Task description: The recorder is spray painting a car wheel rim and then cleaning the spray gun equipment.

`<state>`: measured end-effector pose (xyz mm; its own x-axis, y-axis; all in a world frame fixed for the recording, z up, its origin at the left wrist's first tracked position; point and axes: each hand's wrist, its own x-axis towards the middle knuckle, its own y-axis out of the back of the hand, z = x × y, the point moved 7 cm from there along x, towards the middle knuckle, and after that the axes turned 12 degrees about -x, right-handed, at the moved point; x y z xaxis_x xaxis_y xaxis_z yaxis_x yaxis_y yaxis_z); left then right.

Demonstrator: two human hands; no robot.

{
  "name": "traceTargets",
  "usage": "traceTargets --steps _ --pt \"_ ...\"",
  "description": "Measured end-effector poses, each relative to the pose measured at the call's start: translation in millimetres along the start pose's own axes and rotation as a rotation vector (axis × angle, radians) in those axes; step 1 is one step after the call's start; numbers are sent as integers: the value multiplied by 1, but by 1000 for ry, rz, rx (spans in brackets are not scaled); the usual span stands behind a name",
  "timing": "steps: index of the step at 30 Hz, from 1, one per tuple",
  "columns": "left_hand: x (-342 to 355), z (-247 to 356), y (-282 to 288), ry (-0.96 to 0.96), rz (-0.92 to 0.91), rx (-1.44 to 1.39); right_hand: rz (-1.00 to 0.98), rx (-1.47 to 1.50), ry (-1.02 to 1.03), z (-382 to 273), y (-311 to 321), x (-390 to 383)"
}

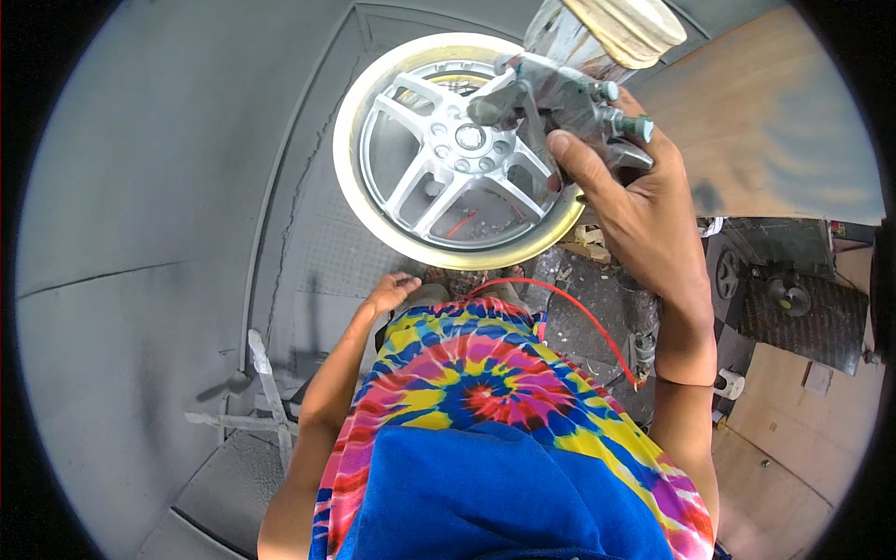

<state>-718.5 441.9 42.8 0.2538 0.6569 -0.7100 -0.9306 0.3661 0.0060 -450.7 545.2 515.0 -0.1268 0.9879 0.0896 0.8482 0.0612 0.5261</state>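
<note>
The right hand (pixel 644 215) is gripping a metal spray gun (pixel 551 93), fingers curled tightly around its handle with the thumb (pixel 579 163) lying along the near side. The gun's body is sitting just above and to the left of the knuckles, and its paint cup (pixel 607 33), capped with a pale lid, is rising straight above the hand toward the upper edge of the view. The nozzle end is pointing left from the hand, over a silver multi-spoke wheel rim (pixel 457 149) whose outer lip is wrapped in pale yellowish masking. The rim is lying just left of the hand and below the gun, its near edge passing under the thumb.

The left hand (pixel 392 291) is hanging low, well below and left of the right hand, fingers loosely curled and holding nothing, just under the rim's lower edge. A thin red hose (pixel 569 303) is curving from below the rim toward the right forearm. A tie-dye shirt (pixel 485 392) is filling the space between the two arms.
</note>
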Motion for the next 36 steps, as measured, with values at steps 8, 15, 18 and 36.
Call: traceTargets --steps 8,15,18,36 --pt "18 40 84 -149 338 -498 231 -167 99 6 31 2" --pt "27 86 103 -294 457 -602 343 -255 97 22 34 6" --pt "28 92 98 -347 472 -579 317 -166 63 23 28 5" --pt "29 51 55 -318 496 -598 366 -308 9 18 43 -7"
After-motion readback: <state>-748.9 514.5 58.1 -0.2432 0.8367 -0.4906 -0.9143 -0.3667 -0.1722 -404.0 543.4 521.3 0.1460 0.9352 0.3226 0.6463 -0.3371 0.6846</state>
